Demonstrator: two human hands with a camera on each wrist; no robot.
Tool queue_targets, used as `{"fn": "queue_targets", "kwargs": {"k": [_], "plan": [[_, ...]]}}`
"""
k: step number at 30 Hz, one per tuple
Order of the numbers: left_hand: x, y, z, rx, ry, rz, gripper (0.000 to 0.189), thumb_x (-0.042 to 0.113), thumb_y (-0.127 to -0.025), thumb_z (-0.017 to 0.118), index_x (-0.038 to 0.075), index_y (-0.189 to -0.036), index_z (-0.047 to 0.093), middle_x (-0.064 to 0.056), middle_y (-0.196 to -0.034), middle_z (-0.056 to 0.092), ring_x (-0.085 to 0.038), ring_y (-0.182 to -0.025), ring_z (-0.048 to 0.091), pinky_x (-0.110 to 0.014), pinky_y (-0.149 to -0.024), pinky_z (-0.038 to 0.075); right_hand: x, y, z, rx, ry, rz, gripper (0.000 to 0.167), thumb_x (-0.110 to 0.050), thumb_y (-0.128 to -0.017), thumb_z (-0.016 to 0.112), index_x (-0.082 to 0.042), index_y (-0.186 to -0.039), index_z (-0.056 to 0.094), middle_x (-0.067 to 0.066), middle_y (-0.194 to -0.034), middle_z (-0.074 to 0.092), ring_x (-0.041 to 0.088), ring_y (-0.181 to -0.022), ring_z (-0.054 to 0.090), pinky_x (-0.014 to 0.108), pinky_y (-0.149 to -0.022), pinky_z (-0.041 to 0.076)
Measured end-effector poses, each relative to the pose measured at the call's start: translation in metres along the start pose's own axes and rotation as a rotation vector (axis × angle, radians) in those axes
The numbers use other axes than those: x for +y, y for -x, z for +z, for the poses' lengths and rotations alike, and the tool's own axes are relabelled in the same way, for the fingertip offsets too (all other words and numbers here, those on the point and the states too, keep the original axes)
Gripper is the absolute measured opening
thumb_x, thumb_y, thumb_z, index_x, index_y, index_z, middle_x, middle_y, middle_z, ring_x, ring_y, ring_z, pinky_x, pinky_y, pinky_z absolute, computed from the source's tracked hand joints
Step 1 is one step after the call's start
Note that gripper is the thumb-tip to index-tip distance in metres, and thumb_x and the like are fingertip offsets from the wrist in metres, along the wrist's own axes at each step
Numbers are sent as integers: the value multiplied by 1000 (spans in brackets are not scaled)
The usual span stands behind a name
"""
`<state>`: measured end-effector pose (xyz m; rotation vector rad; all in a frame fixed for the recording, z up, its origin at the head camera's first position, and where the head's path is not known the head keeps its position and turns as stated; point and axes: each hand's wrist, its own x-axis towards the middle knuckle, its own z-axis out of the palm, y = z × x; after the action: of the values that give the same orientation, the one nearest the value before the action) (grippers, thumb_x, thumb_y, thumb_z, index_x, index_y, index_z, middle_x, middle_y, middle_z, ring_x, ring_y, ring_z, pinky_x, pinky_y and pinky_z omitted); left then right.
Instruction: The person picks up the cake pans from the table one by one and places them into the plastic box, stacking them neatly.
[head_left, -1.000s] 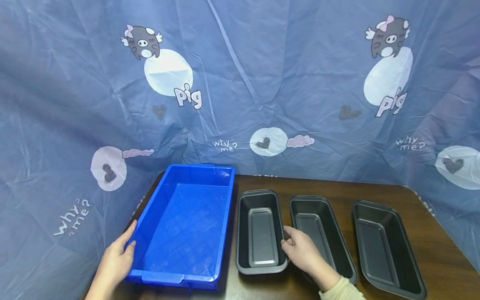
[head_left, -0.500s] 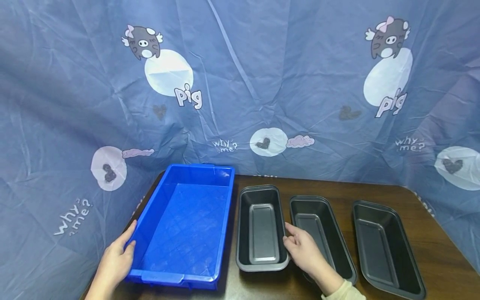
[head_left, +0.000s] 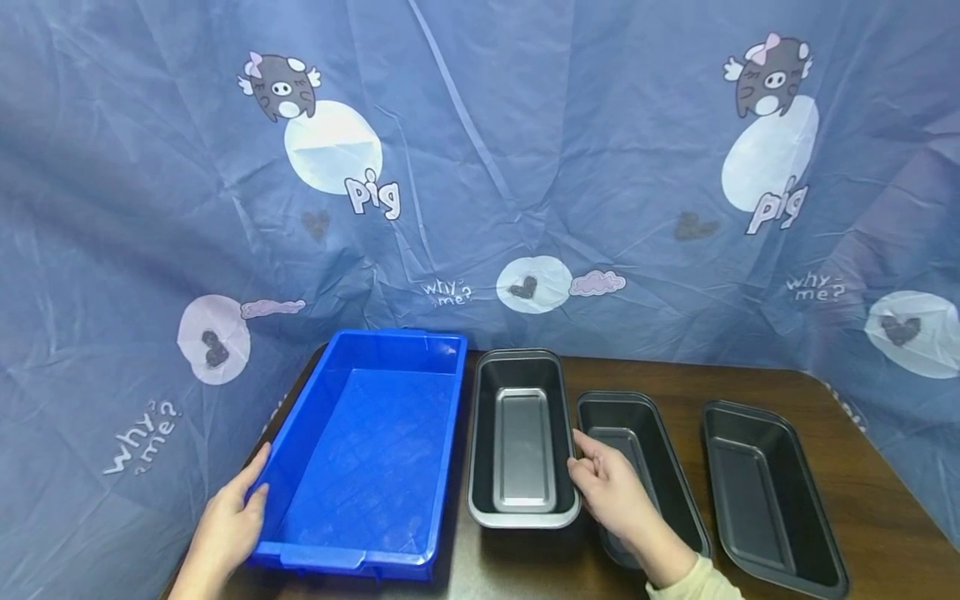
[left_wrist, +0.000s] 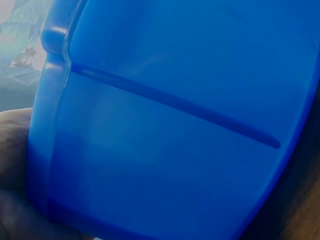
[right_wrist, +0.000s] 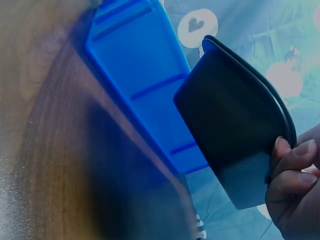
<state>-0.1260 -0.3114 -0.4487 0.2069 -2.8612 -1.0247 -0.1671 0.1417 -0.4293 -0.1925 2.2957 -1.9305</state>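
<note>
A dark, nonstick loaf pan (head_left: 524, 519) hangs above the table just right of the blue plastic tray (head_left: 322, 557). My right hand (head_left: 611, 487) pinches its right rim between thumb and fingers. In the right wrist view, the raised pan (right_wrist: 225, 110) shows its outer side, with curled fingers at the rim. My left hand (head_left: 228, 521) holds the left rim of the tray near its front corner. The left wrist view is filled by the tray's wall (left_wrist: 175, 140), and part of the hand shows at the left edge. Nothing lies inside the tray or the held pan.
Two more loaf pans stand on the brown wooden table (head_left: 757, 379): one (head_left: 626, 398) partly behind my right hand, the other (head_left: 780, 500) farther right. A blue printed cloth (head_left: 480, 167) hangs behind and along the sides of the table.
My right hand has raised the held loaf pan and moved it slightly away from me, toward the back. My left hand and the tray keep their place.
</note>
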Motion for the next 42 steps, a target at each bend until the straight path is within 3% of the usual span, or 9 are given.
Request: {"fn": "queue_targets", "kwargs": {"k": [20,28,42], "plan": [[3,0,2,-28,21,-53,55,1,-100,37,1,-153,23,-36,-148,26,-55,-135,24,-66,-110,21,-23,-6,2,-11,-57,0,51,0,-98,46,9,-146,32,1,-54,43,9,-34,30,18,-34,26],[2,1,3,1,14,-34,54,0,-99,39,0,-152,26,-36,-147,29,-55,-134,27,-66,-109,23,-31,-9,13,-79,-90,-36,50,1,-98,46,10,-145,32,0,-53,44,8,-35,33,17,-35,28],[3,0,2,-21,35,-66,56,1,-99,37,3,-154,23,-35,-149,26,-55,-135,25,-66,-109,21,-43,-21,41,-149,-152,-85,51,3,-96,44,13,-145,32,-3,-54,47,5,-35,37,16,-36,31]]}}
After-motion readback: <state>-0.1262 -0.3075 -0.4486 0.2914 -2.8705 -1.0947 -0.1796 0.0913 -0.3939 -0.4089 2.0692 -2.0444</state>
